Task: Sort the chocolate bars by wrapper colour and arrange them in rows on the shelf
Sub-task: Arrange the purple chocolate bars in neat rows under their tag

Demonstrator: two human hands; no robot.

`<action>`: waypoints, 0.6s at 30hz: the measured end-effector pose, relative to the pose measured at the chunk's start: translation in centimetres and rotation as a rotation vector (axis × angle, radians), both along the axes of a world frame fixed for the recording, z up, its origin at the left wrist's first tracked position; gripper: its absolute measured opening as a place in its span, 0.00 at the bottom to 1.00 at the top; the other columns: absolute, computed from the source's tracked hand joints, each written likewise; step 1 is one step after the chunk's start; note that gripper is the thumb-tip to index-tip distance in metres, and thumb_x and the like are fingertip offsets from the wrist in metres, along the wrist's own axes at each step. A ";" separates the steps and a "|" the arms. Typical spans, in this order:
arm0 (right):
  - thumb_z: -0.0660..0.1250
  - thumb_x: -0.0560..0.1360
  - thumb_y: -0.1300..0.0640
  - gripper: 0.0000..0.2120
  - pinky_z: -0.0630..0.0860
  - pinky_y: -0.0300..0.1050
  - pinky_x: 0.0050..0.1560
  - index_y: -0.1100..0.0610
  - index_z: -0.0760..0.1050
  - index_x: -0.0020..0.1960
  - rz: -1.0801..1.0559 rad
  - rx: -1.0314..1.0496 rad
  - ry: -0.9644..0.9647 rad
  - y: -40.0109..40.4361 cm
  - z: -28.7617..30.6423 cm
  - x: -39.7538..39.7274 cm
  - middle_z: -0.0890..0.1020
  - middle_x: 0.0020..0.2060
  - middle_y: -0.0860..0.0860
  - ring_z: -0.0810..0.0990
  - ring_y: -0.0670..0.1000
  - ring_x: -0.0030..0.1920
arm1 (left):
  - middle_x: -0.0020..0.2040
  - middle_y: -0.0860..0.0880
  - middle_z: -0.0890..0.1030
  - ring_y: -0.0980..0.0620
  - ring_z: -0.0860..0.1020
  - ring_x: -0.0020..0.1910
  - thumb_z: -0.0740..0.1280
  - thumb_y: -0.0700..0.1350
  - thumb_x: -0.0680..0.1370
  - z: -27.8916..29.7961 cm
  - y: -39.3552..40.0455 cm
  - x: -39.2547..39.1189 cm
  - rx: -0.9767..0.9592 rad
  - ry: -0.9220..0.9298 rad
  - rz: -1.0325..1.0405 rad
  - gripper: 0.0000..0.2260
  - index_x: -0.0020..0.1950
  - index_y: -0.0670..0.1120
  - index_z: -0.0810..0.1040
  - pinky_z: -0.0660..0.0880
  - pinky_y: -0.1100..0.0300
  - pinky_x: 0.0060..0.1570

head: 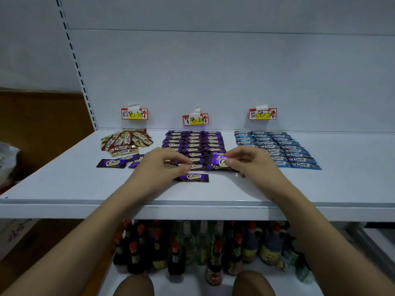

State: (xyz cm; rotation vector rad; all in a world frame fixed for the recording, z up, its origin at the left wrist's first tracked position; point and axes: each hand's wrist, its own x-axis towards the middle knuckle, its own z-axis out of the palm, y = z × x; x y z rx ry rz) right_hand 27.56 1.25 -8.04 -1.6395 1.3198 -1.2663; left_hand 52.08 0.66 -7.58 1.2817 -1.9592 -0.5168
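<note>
On the white shelf [64, 184] lie three groups of chocolate bars. Brown and cream bars [126, 142] form a loose heap at the left. Purple bars [193, 144] lie in neat rows in the middle, and blue bars [275, 146] in rows at the right. My right hand [252, 163] pinches a purple bar [220, 160] at the front of the purple rows. My left hand [162, 165] rests with its fingertips on the front purple row. One purple bar [193, 177] lies alone in front. A few loose purple bars [112, 163] sit left of my left hand.
Three handwritten price labels [195, 119] are taped to the back wall above the groups. Several bottles [192, 246] stand on the lower shelf. A slotted upright [77, 67] bounds the shelf on the left. My knees show at the bottom edge.
</note>
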 end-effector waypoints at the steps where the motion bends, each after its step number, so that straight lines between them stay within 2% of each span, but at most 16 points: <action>1: 0.71 0.74 0.64 0.05 0.70 0.33 0.32 0.55 0.82 0.46 -0.007 -0.014 -0.049 0.2 -0.1 -0.1 0.83 0.40 0.53 0.77 0.40 0.31 | 0.48 0.62 0.81 0.62 0.74 0.53 0.73 0.49 0.74 -0.4 0.2 0.3 -0.043 0.054 -0.006 0.05 0.47 0.58 0.85 0.69 0.64 0.50; 4: 0.71 0.74 0.64 0.05 0.71 0.30 0.33 0.55 0.82 0.45 0.000 -0.013 -0.028 0.4 -0.1 -0.1 0.84 0.42 0.55 0.78 0.41 0.34 | 0.49 0.65 0.81 0.63 0.73 0.57 0.73 0.50 0.73 -0.8 0.2 1.1 -0.093 0.109 -0.029 0.06 0.49 0.60 0.84 0.66 0.66 0.51; 7: 0.73 0.73 0.61 0.04 0.74 0.34 0.36 0.54 0.83 0.46 0.025 0.023 0.043 0.3 -0.3 0.0 0.85 0.44 0.54 0.79 0.45 0.39 | 0.49 0.64 0.81 0.64 0.72 0.57 0.75 0.50 0.71 -1.0 0.2 0.7 -0.052 0.039 -0.066 0.07 0.47 0.60 0.84 0.66 0.64 0.53; 10: 0.74 0.72 0.60 0.03 0.75 0.36 0.42 0.53 0.84 0.44 0.022 0.054 0.052 0.2 -0.4 0.0 0.86 0.42 0.51 0.81 0.45 0.40 | 0.48 0.64 0.81 0.64 0.71 0.55 0.75 0.54 0.70 -1.5 0.1 0.4 -0.034 -0.050 -0.073 0.06 0.46 0.62 0.84 0.69 0.55 0.57; 13: 0.75 0.71 0.59 0.03 0.74 0.37 0.42 0.52 0.84 0.44 0.030 0.081 0.065 0.2 -0.4 0.1 0.85 0.38 0.49 0.80 0.44 0.39 | 0.46 0.64 0.80 0.64 0.71 0.54 0.73 0.55 0.72 -1.5 -0.1 0.4 -0.040 -0.113 -0.053 0.05 0.47 0.62 0.85 0.68 0.48 0.59; 18: 0.76 0.70 0.59 0.03 0.73 0.31 0.39 0.53 0.85 0.43 0.036 0.079 0.118 0.3 -0.3 0.3 0.85 0.35 0.46 0.79 0.42 0.37 | 0.47 0.62 0.80 0.64 0.70 0.50 0.72 0.54 0.73 -1.6 -0.4 0.1 -0.122 -0.168 -0.031 0.07 0.50 0.59 0.85 0.69 0.53 0.56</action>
